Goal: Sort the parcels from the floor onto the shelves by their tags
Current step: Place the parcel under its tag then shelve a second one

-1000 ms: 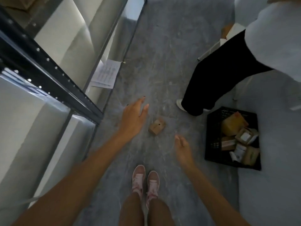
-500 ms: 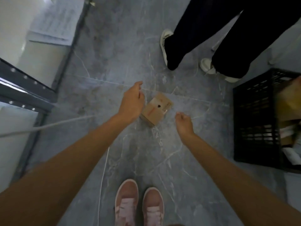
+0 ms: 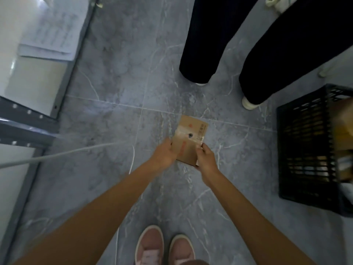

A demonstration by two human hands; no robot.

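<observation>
Lifting stage: floor (image 3: 118, 115) grey; shelves (image 3: 28, 119) along its left edge; crate (image 3: 305, 150) at right edge; parcel (image 3: 188, 139) mid-floor, clasped by left hand (image 3: 164, 155) and right hand (image 3: 207, 159). Next, probably: read tag, choose shelf.

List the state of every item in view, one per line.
Small brown cardboard parcel: held in both hands.
Left hand: gripping the parcel's left edge.
Right hand: gripping its right edge.
Black plastic crate: on the floor, holding parcels.
Grey metal shelf: papers lying on it.
</observation>
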